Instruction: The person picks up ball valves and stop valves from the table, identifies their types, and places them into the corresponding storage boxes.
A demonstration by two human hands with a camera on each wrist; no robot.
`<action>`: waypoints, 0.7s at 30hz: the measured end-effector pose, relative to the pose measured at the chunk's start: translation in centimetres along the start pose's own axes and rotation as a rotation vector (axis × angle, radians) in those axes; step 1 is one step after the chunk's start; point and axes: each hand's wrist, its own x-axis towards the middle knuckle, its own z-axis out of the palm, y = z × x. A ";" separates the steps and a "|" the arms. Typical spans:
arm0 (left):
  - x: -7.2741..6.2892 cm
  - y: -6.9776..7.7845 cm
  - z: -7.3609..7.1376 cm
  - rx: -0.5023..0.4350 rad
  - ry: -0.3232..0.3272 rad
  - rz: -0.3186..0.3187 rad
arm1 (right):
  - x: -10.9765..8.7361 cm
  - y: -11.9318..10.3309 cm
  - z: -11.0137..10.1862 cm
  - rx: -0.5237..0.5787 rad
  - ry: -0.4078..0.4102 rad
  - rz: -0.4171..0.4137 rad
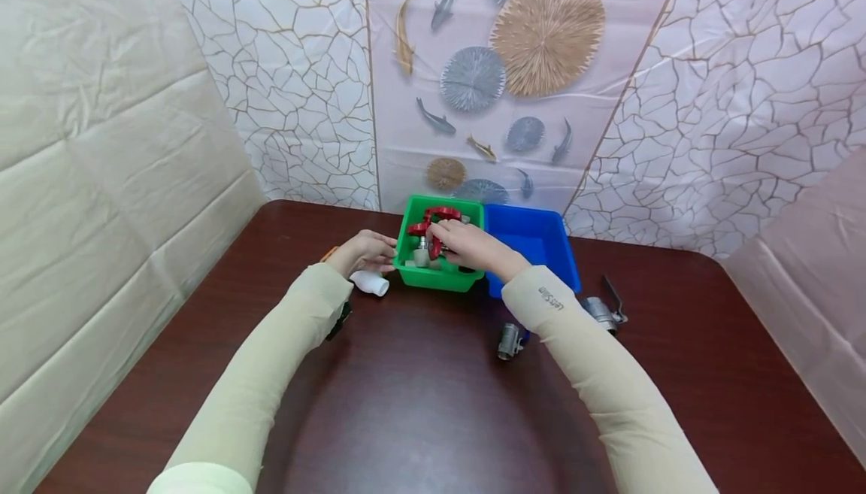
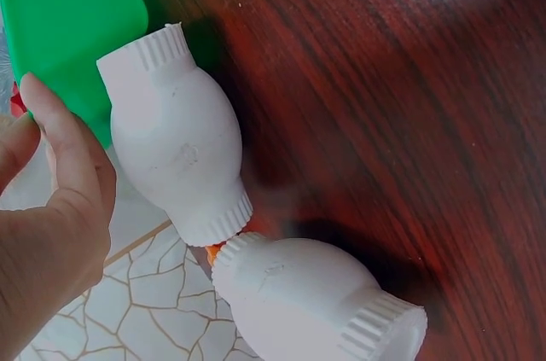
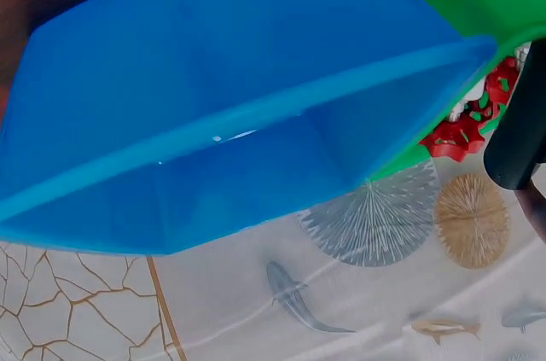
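My left hand [image 1: 368, 248] is at the left wall of the green bin [image 1: 433, 278], thumb and fingers pinching its rim. Beside that hand, two white plastic fittings, one nearer the bin [image 2: 179, 139] and one lower [image 2: 316, 301], lie on the table. My right hand [image 1: 470, 244] reaches into the green bin, fingers curled on a red-handled valve [image 1: 435, 247]. Other red handwheels [image 1: 443, 213] and a pale valve body [image 1: 422, 256] lie in the bin. A black cylindrical piece [image 3: 516, 122] shows near a finger in the right wrist view, which mostly misses that hand.
Against the green bin stands a blue bin [image 1: 524, 234], partly behind the right forearm. Right of it lies a metal ball valve [image 1: 602, 312] with a dark lever. A smaller metal valve [image 1: 509, 341] is on the brown table [image 1: 419, 404] in front. Patterned cloth rises behind.
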 end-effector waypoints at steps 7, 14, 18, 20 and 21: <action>0.2 -0.1 -0.2 0.008 0.022 0.008 | 0.6 0.7 1.1 0.003 -0.001 0.012; 0.5 0.2 -0.1 0.005 0.020 0.008 | 0.8 1.5 1.9 0.053 -0.038 0.017; 0.4 0.1 -0.1 0.006 0.028 -0.003 | 1.1 1.6 2.5 0.025 -0.069 -0.002; 0.4 0.0 -0.2 0.008 0.031 -0.002 | 1.2 1.5 2.7 0.012 -0.068 -0.007; 0.4 -0.1 -0.2 0.007 0.031 -0.001 | 1.2 1.5 2.8 0.008 -0.066 -0.007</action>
